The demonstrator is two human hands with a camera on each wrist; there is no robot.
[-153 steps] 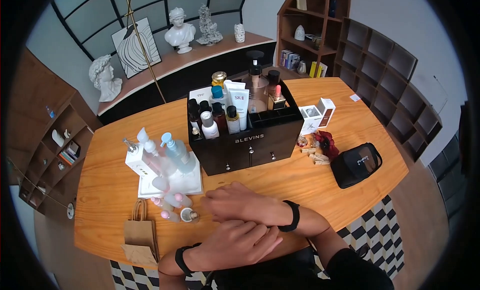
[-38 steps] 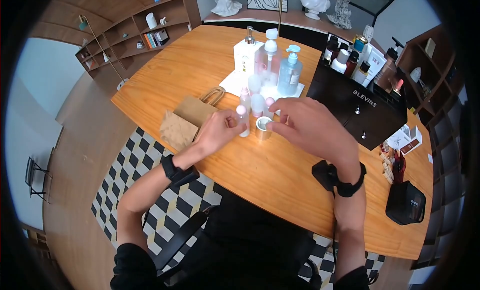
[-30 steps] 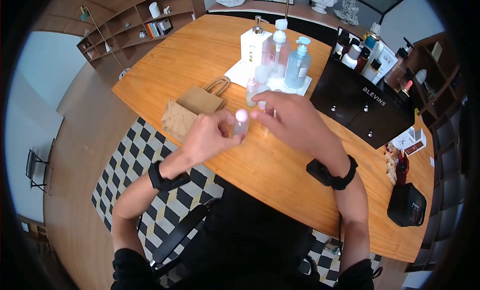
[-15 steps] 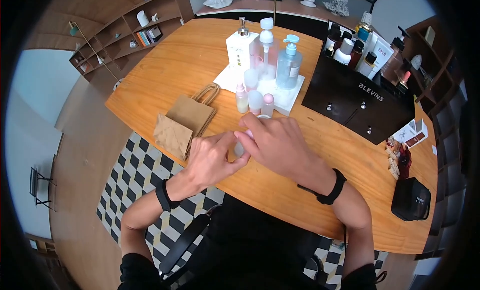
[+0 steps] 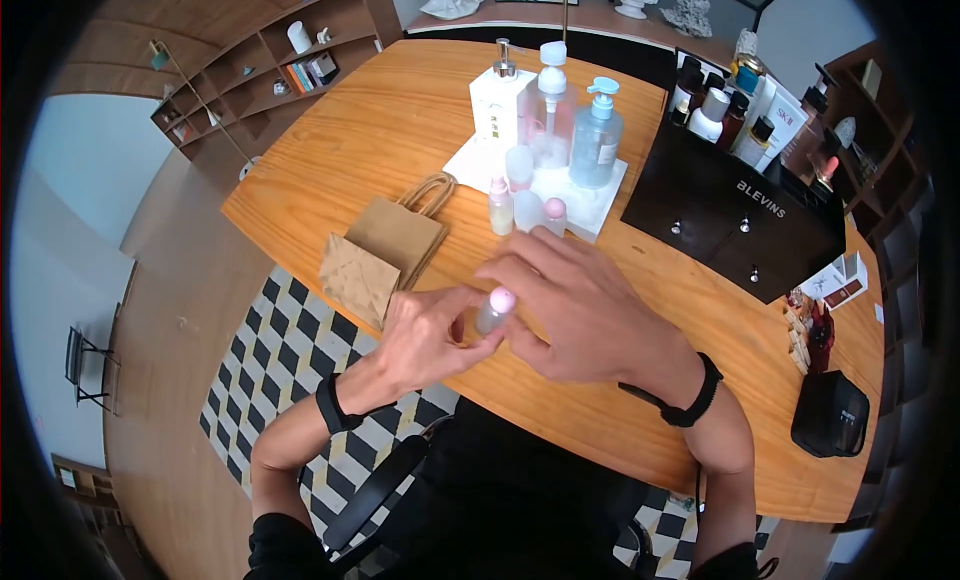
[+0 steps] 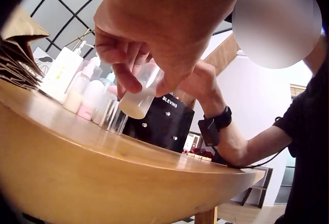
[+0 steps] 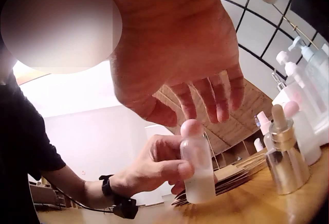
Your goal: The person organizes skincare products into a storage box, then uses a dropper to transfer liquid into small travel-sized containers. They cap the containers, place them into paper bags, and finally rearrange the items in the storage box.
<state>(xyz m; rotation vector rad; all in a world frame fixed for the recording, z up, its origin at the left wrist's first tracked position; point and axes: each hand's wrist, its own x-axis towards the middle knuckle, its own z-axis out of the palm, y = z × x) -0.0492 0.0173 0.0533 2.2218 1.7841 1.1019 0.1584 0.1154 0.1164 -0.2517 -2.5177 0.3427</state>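
Observation:
Thumb and fingers of the left hand [image 5: 425,335] [image 7: 149,170] pinch the body of a small translucent bottle [image 5: 490,321] [image 6: 138,100] [image 7: 198,183] with a round pink cap [image 5: 502,300] [image 7: 192,129]. Pale liquid fills its lower part. Beside the cap is the right hand [image 5: 590,315] [image 7: 177,44], fingers loosely bent and spread; in the right wrist view they hang just above the cap, and whether one touches it cannot be told. Behind the hands stand a small pink-topped bottle [image 5: 501,212], another with a pink ball cap [image 5: 555,212] and, in the right wrist view, a metallic dropper bottle [image 7: 285,157].
A white tray [image 5: 468,167] bears large pump bottles [image 5: 597,145]. Brown paper bags [image 5: 400,232] lie left of the hands. On the right are a black drawer box [image 5: 700,195] full of cosmetics, small clips [image 5: 798,345] and a black pouch [image 5: 830,415]. The table's edge runs below the hands.
The left hand has lifted the bottle and brought it nearer the body. Half a second ago the right fingers covered its cap; now they have drawn apart from it and the cap shows.

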